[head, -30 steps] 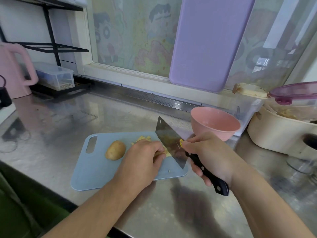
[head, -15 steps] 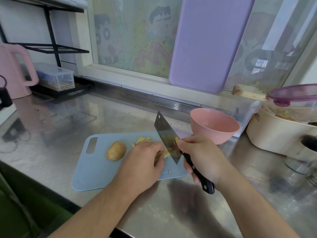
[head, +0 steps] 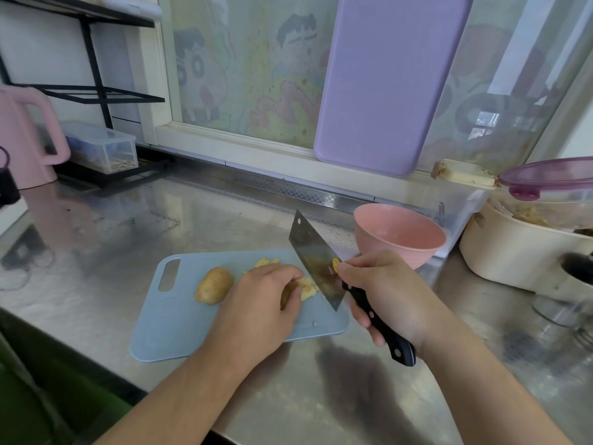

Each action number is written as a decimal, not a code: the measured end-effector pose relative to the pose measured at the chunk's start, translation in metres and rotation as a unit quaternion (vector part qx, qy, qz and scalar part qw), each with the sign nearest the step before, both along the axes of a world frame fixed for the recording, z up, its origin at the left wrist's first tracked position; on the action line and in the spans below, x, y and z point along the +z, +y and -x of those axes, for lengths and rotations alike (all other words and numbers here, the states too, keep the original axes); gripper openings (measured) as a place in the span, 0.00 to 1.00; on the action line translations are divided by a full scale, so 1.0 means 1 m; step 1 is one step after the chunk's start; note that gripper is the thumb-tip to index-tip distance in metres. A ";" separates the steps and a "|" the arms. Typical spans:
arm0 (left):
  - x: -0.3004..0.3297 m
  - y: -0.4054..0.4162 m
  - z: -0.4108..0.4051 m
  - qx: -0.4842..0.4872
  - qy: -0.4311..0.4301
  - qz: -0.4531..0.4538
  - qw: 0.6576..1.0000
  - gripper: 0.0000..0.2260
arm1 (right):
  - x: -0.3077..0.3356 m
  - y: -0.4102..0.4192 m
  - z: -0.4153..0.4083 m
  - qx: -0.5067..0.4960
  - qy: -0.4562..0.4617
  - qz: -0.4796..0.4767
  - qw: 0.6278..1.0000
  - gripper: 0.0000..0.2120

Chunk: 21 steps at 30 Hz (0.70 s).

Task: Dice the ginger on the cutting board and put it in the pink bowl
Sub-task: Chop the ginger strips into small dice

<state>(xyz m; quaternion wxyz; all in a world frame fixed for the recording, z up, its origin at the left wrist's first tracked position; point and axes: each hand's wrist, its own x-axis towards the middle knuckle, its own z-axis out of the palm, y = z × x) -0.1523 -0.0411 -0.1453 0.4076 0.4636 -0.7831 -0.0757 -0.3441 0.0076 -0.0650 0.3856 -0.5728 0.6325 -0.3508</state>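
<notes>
Steel counter [head: 106, 239] under a window w/ cartoon stickers; purple board [head: 385, 85] leans on the glass at rear. Blue cutting board [head: 179, 319] lies flat near the counter's front edge, handle slot to the left. Left hand [head: 260, 303] comes in from lower left, forearm angled up-right, palm down on the board, fingers curled over and pinning the ginger [head: 303, 289]; only pale yellow bits of it show at the fingertips, plus cut pieces [head: 266, 262] just behind the hand. Whole brown lump [head: 214, 285], looks like a potato, sits on the board left of that hand, apart from it. Right hand [head: 385, 290] enters from lower right, fingers wrapped tight round the black handle of a cleaver [head: 316, 261], thumb near the blade's heel. Blade tilted, tip up and away to the left, lower corner down by the ginger next to the left fingertips; contact w/ board not clear. Pink bowl [head: 399, 234] stands on the counter just behind the right hand, off the board's right-rear corner; nothing seen inside. Pink kettle [head: 29, 139] far left, cream pot [head: 526, 252] far right.
</notes>
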 end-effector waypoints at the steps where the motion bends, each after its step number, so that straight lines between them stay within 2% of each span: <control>1: 0.000 0.000 0.000 0.001 0.003 -0.001 1.000 0.04 | 0.000 0.000 0.000 0.001 0.002 -0.002 1.000 0.20; 4: 0.000 0.000 0.000 0.003 0.007 -0.007 1.000 0.01 | 0.001 0.001 0.000 0.004 0.006 -0.005 1.000 0.20; 9: -0.003 -0.002 -0.001 0.004 0.006 -0.012 1.000 0.03 | 0.004 0.003 -0.001 0.014 0.001 -0.010 1.000 0.20; 14: -0.005 -0.003 -0.001 0.012 -0.001 -0.012 1.000 0.03 | 0.006 0.005 -0.001 0.020 -0.005 -0.012 1.000 0.24; 21: -0.005 -0.005 0.001 0.009 0.006 -0.013 1.000 0.03 | 0.006 0.005 -0.006 0.015 0.013 -0.022 1.000 0.21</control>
